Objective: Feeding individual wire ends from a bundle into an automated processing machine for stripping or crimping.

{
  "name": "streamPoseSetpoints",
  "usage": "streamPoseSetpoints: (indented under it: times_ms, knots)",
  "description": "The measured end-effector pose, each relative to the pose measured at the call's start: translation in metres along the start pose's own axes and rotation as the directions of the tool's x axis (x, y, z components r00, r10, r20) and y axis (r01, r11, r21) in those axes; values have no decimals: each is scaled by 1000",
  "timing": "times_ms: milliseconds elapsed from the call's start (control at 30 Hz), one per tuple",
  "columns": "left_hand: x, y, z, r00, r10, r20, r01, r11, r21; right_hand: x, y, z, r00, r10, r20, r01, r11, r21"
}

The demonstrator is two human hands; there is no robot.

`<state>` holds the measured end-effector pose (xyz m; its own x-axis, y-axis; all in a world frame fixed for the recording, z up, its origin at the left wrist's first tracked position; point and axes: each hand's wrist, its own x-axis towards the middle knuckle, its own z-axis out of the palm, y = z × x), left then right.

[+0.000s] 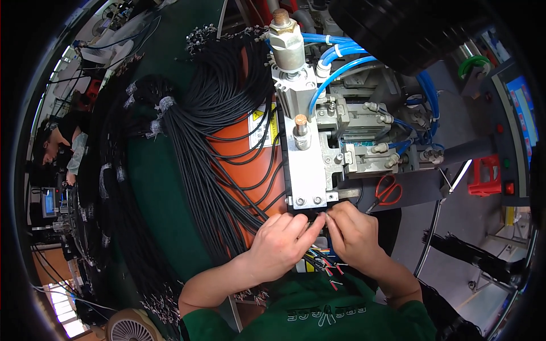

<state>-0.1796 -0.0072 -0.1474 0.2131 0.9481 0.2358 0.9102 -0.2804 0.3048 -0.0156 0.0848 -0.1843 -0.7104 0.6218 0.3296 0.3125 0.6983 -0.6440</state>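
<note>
Both my hands meet at the front edge of a metal press-like machine (307,170), just under its silver block. My left hand (282,244) has its fingers curled, with the index finger and thumb pinched toward the machine. Close beside it, my right hand (354,232) pinches too, its fingertips almost touching the left ones. What lies between the fingertips is too small and hidden to make out. Below and between the hands, cable ends with thin coloured wires (329,264), red, white and blue among them, fan out over my green shirt.
A thick bundle of black cables (196,165) lies left of the machine across an orange surface (244,170) and green table (153,170). Red-handled scissors (387,193) lie right of the machine. Blue air hoses (341,51) run behind. Another person (62,142) sits far left.
</note>
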Motion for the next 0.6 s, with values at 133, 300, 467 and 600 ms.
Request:
streamPoseSetpoints:
  times_ms: [133, 300, 467, 600]
  knots:
    - [0, -4, 3, 990, 128, 51, -131, 990, 56, 4, -7, -4, 1000, -19, 8, 20, 999, -45]
    - [3, 2, 0, 979, 134, 151, -159, 973, 165, 11, -8, -12, 994, -5, 110, 12, 998, -63]
    - [8, 3, -1, 976, 131, 177, -157, 977, 146, 5, 5, -7, 997, 4, 81, -10, 997, 82]
    - [7, 3, 1, 978, 130, 165, -154, 978, 141, 3, 9, 1, 999, 47, -6, -46, 986, 158]
